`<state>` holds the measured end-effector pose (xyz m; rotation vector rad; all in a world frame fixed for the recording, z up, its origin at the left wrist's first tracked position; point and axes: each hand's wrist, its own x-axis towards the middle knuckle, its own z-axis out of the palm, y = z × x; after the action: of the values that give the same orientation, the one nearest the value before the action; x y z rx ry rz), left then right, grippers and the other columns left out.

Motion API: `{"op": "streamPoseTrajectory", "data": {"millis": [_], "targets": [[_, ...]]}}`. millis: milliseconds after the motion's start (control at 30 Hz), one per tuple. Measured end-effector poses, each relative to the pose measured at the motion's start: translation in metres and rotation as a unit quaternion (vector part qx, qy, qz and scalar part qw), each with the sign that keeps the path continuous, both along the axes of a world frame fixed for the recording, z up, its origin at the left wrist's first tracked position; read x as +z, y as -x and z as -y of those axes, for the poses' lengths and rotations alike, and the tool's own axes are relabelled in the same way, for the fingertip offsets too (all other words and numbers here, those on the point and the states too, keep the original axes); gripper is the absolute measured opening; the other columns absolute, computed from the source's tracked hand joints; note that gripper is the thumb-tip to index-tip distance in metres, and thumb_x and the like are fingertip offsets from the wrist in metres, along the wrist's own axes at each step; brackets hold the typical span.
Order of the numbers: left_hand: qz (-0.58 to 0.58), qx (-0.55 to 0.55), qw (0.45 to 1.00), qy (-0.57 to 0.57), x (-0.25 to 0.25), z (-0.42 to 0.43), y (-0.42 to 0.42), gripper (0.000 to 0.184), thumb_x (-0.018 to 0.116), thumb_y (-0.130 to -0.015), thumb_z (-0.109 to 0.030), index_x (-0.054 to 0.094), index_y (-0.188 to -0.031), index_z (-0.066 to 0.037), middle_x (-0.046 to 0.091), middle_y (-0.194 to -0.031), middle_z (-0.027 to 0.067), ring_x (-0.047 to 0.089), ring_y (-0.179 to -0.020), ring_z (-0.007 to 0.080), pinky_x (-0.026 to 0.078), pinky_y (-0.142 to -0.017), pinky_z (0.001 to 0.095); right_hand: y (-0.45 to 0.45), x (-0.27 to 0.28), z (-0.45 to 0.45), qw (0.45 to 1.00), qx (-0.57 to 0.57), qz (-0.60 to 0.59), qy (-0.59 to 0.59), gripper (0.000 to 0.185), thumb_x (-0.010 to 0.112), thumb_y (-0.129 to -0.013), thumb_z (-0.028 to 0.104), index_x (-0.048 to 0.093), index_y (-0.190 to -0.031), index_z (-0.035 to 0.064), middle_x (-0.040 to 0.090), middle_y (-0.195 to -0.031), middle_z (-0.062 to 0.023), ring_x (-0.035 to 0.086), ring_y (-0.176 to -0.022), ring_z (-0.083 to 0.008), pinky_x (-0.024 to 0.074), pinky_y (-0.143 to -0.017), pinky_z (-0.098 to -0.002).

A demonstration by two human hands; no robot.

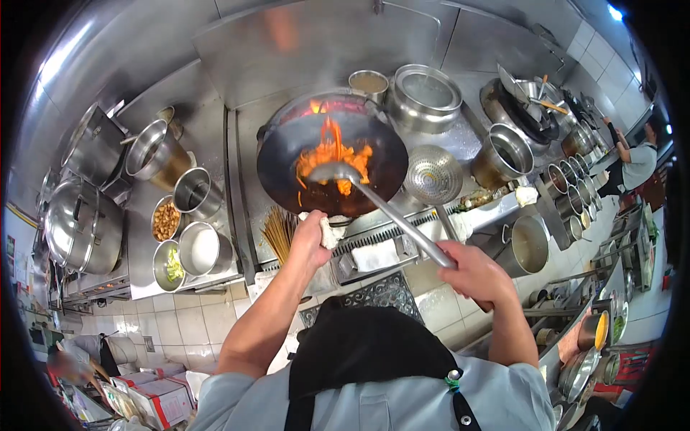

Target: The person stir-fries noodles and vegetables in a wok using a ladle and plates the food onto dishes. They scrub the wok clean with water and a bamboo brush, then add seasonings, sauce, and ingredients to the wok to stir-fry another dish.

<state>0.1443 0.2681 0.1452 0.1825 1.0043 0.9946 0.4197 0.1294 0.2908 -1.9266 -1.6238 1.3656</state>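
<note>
A dark wok (275, 161) sits over the burner, with flames showing behind its far rim. Orange-coloated food pieces (359, 159) lie in it, some strips raised above the rest at the back. My left hand (309, 242) is closed around a folded white cloth (330, 234) at the wok's near edge; whether a handle lies under the cloth is hidden. In my right hand (478, 273) is the long handle of a metal ladle (395, 214). The ladle's bowl is over the food, its back facing up.
Right of the wok lies a perforated skimmer (434, 174); a lidded pot (425, 97) stands behind it. A bamboo brush (276, 235) is beside my left hand. Metal containers (204, 248) line the left counter. Other people (640, 161) are at the far right and lower left.
</note>
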Motion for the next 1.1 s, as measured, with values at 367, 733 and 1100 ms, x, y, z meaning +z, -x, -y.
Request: {"op": "streamPoseTrajectory", "data": {"millis": [367,733,1100], "targets": [[-0.042,0.004,0.996,-0.081,-0.100,0.063,-0.010,0.030,0.047,-0.102,-0.014,0.054,-0.131,-0.008,0.070,-0.106,0.0155,0.072,-0.088,0.0298,0.062,-0.070,0.0469,-0.023,-0.104,-0.042,0.991,0.017,-0.060,-0.116,0.045,0.063,-0.091,0.013,0.055,-0.134,0.0026,0.060,-0.076,-0.0045,0.054,-0.051,-0.0127,0.0448,-0.048,-0.0309],[-0.045,-0.024,0.998,-0.028,-0.056,0.064,-0.020,0.012,0.050,-0.095,-0.013,0.056,-0.103,-0.006,0.066,-0.094,0.0115,0.068,-0.079,0.0282,0.057,-0.064,0.0459,-0.039,-0.081,0.054,0.769,-0.132,-0.624,0.040,0.042,0.062,-0.095,0.005,0.051,-0.135,-0.0008,0.051,-0.070,-0.0005,0.046,-0.046,-0.0077,0.0379,-0.040,-0.0265],[-0.287,-0.297,0.888,-0.204,-0.141,0.164,-0.014,0.044,0.047,-0.104,-0.033,0.058,-0.120,0.007,0.066,-0.116,0.0169,0.062,-0.103,0.0289,0.048,-0.095,0.0427,-0.009,-0.098,0.042,0.939,-0.125,-0.320,-0.038,0.026,0.052,-0.097,0.005,0.049,-0.123,0.0049,0.046,-0.060,0.0003,0.043,-0.041,-0.0093,0.0384,-0.038,-0.0275]]}}
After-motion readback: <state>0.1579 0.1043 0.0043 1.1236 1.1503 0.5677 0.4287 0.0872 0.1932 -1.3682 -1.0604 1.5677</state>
